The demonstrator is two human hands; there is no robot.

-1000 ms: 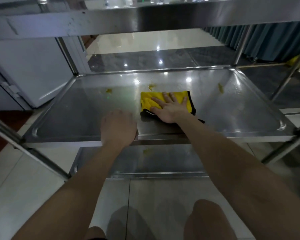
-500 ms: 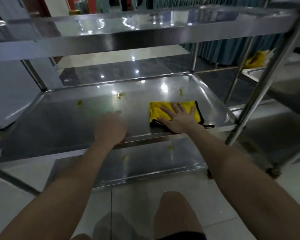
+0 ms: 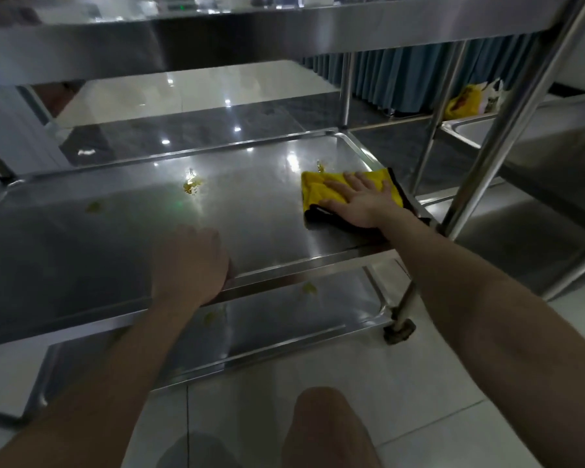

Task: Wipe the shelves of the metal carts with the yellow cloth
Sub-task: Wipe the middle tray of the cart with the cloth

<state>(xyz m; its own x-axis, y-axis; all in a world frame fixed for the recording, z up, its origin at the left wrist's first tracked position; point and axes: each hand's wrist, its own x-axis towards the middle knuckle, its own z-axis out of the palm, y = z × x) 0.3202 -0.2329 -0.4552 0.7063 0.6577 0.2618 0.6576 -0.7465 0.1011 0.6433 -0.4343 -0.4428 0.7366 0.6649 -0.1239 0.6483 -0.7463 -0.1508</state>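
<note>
While the right grip lay flat on the yellow cloth, fingers straight and slightly spread and the palm pressing down, the cloth sat beneath it on the middle shelf of the metal cart, close to that shelf's right end. Black trim on the cloth showed at the heel of the palm and along the outer side of the grip. Just beyond the cloth's far edge, ahead of the fingertips, lay a small yellow smear. Well to the left of the right grip sat a larger yellow spill, and farther left a fainter spot.

The left grip rested at the front rim of the same shelf, nearer the body than the right grip and well apart from the cloth. Its fingers were curled, knuckles up; whether they clasped the rim could not be told.

Below both grips lay the bottom shelf, with yellow marks on it. Above them ran the top shelf. To the right of the right grip rose the slanting front post, ending at a caster on the tiled floor. Beyond that post stood a second cart. Behind it hung a blue curtain, with a yellow bag in front. A bare knee showed below the forearms.
</note>
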